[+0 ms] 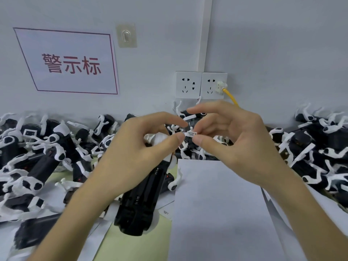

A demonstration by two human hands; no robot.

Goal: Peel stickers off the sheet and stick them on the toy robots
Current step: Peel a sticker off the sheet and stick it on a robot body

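Sticker [192, 134] text blurred (too small).

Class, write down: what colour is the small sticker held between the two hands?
White with black lettering; the sticker shows best in the head view.

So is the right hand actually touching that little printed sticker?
Touching. The head view shows the right hand pinching one end of the sticker between thumb and fingertip, with no gap. The left hand has its thumb against the other end.

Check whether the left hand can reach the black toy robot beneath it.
Probably yes: the toy robot lies uncovered just below the left hand. That hand shares a pinch on the sticker with the right hand, so it must release first.
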